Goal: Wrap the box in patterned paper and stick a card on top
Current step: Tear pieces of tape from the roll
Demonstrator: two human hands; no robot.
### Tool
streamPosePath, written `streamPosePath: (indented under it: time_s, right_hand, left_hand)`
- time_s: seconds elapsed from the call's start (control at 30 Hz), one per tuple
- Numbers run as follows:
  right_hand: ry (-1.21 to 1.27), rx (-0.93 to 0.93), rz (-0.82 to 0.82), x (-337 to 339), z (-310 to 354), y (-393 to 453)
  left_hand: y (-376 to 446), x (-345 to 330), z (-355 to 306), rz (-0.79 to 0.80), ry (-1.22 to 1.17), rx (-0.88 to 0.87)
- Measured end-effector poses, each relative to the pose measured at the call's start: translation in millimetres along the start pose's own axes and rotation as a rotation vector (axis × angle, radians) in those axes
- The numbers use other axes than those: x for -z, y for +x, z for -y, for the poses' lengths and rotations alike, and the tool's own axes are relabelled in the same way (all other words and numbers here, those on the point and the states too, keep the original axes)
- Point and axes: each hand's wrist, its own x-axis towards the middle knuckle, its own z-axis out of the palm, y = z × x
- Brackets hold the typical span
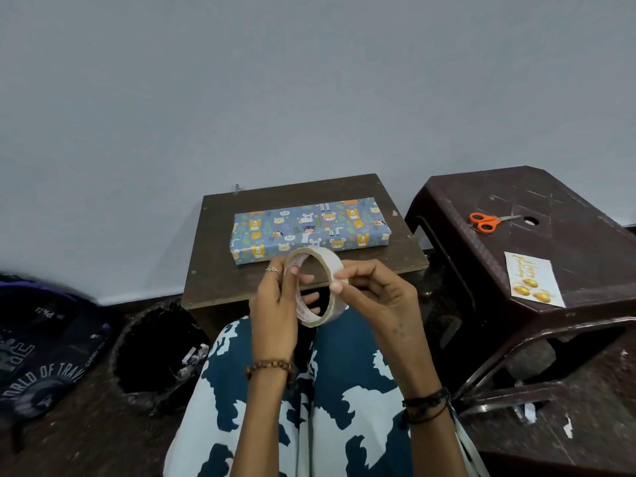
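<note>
The box (311,232), already wrapped in blue paper printed with bears and other animals, lies flat on the small brown wooden table (220,270) straight ahead of you, its long side running left to right and close to the wall. You hold a roll of clear tape (318,287) up between your hands, just in front of the table's near edge and above your lap. Your left hand (275,311) grips the roll's left side, fingers curled through the ring and thumb on the outside. Your right hand (375,297) pinches the roll's right rim between thumb and forefinger; whether a loose tape end sits there is too small to tell.

The card (533,280), white with gold lettering and gold balls, lies flat on the dark plastic stool (585,235) to your right, near its front edge. Orange-handled scissors (487,222) rest farther back on the same stool, well apart from the card. On the floor to your left stands a dark bin (155,352) lined with a black bag, and beside it a dark printed bag (41,356). Your blue-and-white patterned trousers (344,407) fill the foreground.
</note>
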Motion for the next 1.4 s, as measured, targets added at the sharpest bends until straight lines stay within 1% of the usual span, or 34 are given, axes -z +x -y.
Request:
streamPosePath:
  time_s: [0.1, 0.17, 0.3, 0.37, 0.43, 0.47, 0.53, 0.57, 0.6, 0.63, 0.7, 0.77, 0.83, 0.9, 0.93, 1.0, 1.07, 1.13, 1.17, 1.2, 1.27, 1.3, 1.4]
  right_hand:
    - [-0.094, -0.021, 0.101, -3.9, 6.8, 0.7]
    - [-0.195, -0.041, 0.146, -6.4, 7.7, 0.9]
    - [-0.331, -0.062, 0.171, -9.4, 6.8, -0.9]
    - [-0.304, -0.103, 0.185, -9.3, 3.9, -0.6]
    - [-0.163, -0.163, 0.204, -9.7, 0.2, -0.3]
    - [-0.103, -0.186, 0.200, -10.0, -0.9, -0.4]
    - [-0.063, -0.204, 0.167, -10.9, -2.5, -0.6]
    - [-0.070, -0.202, 0.143, -11.5, -2.2, -0.9]
    - [-0.086, -0.197, 0.114, -12.3, -2.3, -1.1]
    - [-0.119, -0.183, 0.087, -13.1, -2.7, -1.3]
    - [-0.192, -0.151, 0.048, -13.9, -4.0, -1.7]
    - [-0.221, -0.143, 0.054, -16.1, -4.2, -2.7]
    - [-0.198, -0.161, 0.100, -17.6, -4.1, -3.9]
    - [-0.164, -0.188, 0.126, -17.0, -1.8, -5.4]
    - [-0.157, -0.194, 0.103, -16.8, 2.3, -6.2]
    - [-0.202, -0.195, -0.022, -15.0, 5.5, -8.0]
    - [-0.273, -0.218, -0.130, -16.6, 6.5, -9.7]
    - [-0.353, -0.256, -0.162, -20.8, 6.9, -11.4]
    - [-0.334, -0.270, -0.160, -23.2, 7.7, -12.0]
    - [-0.265, -0.290, -0.162, -25.6, 10.4, -12.6]
    - [-0.069, -0.334, -0.182, -26.9, 16.2, -13.5]
    - [0.005, -0.344, -0.194, -26.7, 19.5, -14.3]
    - [0.099, -0.342, -0.246, -26.0, 27.1, -17.6]
  left_hand:
    - [-6.5, 1.8, 3.5, 0.012, 0.073, 0.023]
    - [-9.1, 4.8, 11.0, 0.008, 0.101, 0.073]
    - [-12.6, 7.6, 17.6, -0.032, 0.098, 0.205]
    - [-9.4, 8.0, 17.4, -0.049, -0.023, 0.322]
    - [-5.9, 8.3, 15.1, -0.040, -0.170, 0.449]
    - [-4.8, 8.6, 15.2, -0.032, -0.157, 0.459]
    - [-6.4, 9.6, 12.1, -0.045, 0.066, 0.353]
    - [-8.6, 11.0, 10.1, -0.093, 0.158, 0.256]
    - [-10.7, 12.0, 4.5, -0.151, 0.197, 0.171]
    - [-12.0, 12.6, -2.5, -0.194, 0.191, 0.127]
    - [-13.0, 13.8, -13.8, -0.209, 0.109, 0.122]
    - [-14.0, 12.4, -22.2, -0.129, -0.042, 0.190]
    - [-16.8, 11.5, -27.7, -0.016, -0.234, 0.290]
    - [-19.7, 12.0, -25.9, 0.056, -0.310, 0.312]
    - [-20.2, 13.8, -23.7, 0.082, -0.291, 0.298]
    - [-19.6, 18.6, -20.7, 0.151, -0.239, 0.253]
    - [-20.3, 23.6, -21.2, 0.258, -0.222, 0.222]
    - [-23.0, 26.2, -24.3, 0.371, -0.209, 0.208]
    - [-24.7, 26.7, -25.7, 0.426, -0.191, 0.195]
    - [-26.8, 26.9, -27.3, 0.478, -0.172, 0.180]
    - [-30.8, 27.1, -30.4, 0.561, -0.146, 0.141]
    - [-32.5, 27.3, -31.3, 0.584, -0.140, 0.119]
    - [-34.4, 30.0, -30.2, 0.604, -0.087, 0.054]
